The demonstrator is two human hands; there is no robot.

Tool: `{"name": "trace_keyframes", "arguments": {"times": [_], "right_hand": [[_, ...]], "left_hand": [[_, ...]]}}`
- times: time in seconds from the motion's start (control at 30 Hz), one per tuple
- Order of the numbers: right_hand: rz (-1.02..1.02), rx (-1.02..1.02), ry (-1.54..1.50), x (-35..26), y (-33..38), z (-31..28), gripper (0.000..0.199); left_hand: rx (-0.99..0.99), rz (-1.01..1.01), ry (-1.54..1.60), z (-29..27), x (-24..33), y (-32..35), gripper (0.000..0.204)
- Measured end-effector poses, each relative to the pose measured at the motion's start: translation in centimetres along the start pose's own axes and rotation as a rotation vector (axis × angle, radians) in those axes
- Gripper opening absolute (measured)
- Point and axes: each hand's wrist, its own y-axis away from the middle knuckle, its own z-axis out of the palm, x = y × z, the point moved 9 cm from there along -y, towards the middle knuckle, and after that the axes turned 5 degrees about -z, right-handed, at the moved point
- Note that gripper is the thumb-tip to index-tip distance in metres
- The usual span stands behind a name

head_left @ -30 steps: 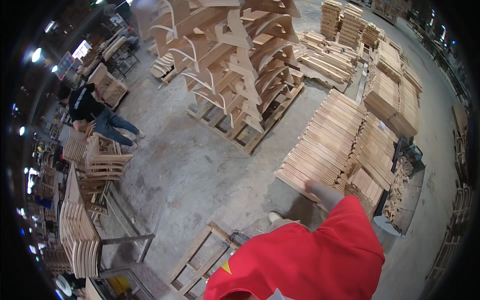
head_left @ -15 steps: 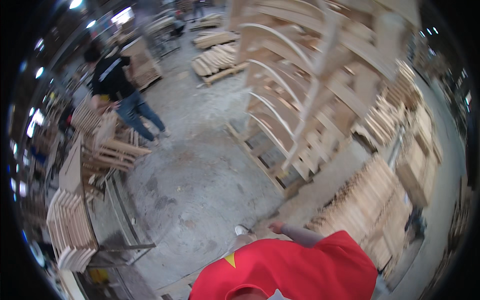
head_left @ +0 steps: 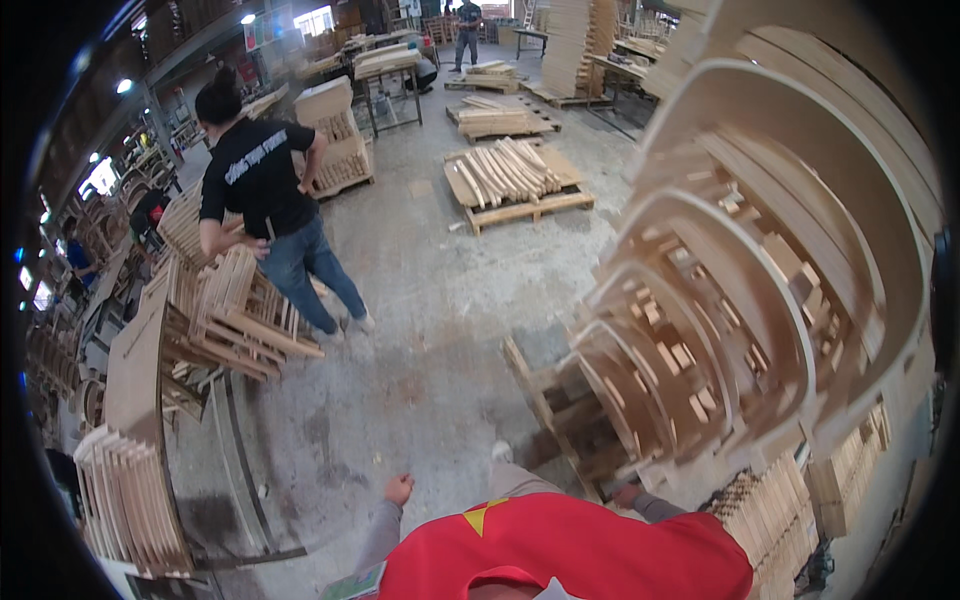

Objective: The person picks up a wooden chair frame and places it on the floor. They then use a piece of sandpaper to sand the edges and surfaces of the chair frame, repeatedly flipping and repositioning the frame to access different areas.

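My left hand (head_left: 399, 489) hangs out in front over the grey concrete floor, its fingers curled in and nothing visible in them. On the other side my right hand (head_left: 627, 496) is low beside the wooden pallet (head_left: 560, 425) under a tall stack of curved wooden panels (head_left: 715, 400); its fingers are too dark and small to make out. Small wood blocks (head_left: 683, 356) lie between the curved panels. Both forearms wear grey sleeves and come from under my red top (head_left: 560, 550).
A person in a black shirt (head_left: 262, 170) stands ahead left beside stacked wooden frames (head_left: 240, 310). Slatted wooden parts (head_left: 125, 500) sit at the near left. Curved wooden slats (head_left: 510, 172) lie on a pallet ahead. More wood pieces (head_left: 765, 520) are piled at the near right.
My view has swung up and toward the right, showing more of the workshop ahead. My left hand has come into view. The stack of curved panels now looms closer on the right.
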Motion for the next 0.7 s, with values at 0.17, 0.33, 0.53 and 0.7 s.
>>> {"name": "trace_keyframes", "arguments": {"times": [0.17,0.33,0.53,0.7], "right_hand": [[-0.118,0.097,0.201,-7.4,-17.8,-11.7,0.025],[-0.485,0.315,0.075,-26.1,-34.2,-29.5,0.022],[-0.569,0.402,-0.179,-40.1,-46.2,-43.2,0.025],[-0.318,0.052,0.017,-35.5,-54.9,-39.6,0.031]], "left_hand": [[-0.214,-0.098,-0.073,-0.1,5.9,-6.8,0.040],[-0.067,-0.176,-0.186,-7.1,10.0,-14.6,0.035],[-0.095,-0.296,-0.235,-12.3,13.3,-27.0,0.029],[-0.130,-0.258,-0.262,-19.0,20.1,-41.4,0.024]]}}
